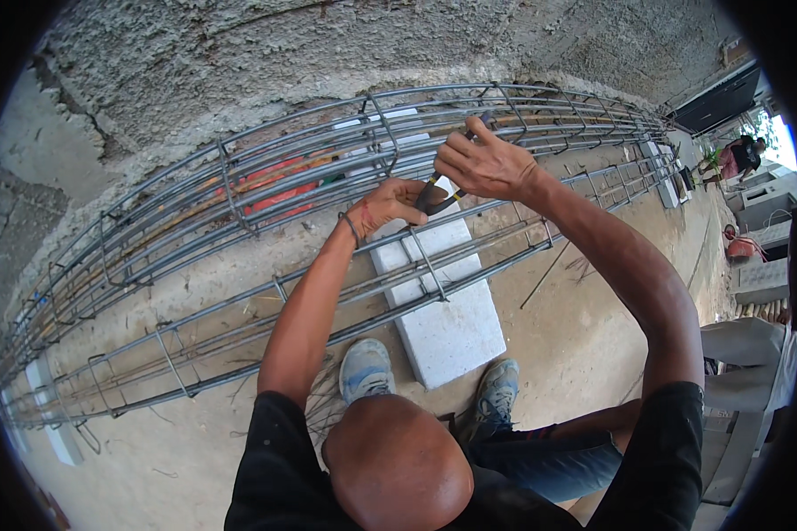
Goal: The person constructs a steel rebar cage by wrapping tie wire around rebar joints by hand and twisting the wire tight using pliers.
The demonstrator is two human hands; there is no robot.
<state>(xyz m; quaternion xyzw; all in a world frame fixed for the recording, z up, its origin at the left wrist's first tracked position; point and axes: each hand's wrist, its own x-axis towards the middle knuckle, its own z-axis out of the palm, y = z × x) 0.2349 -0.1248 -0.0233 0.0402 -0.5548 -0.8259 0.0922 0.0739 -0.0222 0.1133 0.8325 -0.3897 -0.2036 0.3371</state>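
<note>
My right hand [487, 164] is closed around the handles of black-and-yellow pliers [431, 189], held tilted above a steel rebar cage [429, 263]. Beside the tool's lower end, my left hand [385, 210] has its fingers curled together and its thumb against the dark metal. What the left fingers pinch is hidden. Both hands are over the cage's near long bars, where square stirrups cross them. Under this part of the cage lies a pale block [452, 332], reaching toward my shoes.
A second row of bars [305, 164] runs along the rough wall [283, 53]. Red material [279, 188] lies beneath it. More pale blocks [53, 411] support the cage's ends. Loose wires [319, 398] lie by my left shoe [366, 369]. A person [744, 157] is far right.
</note>
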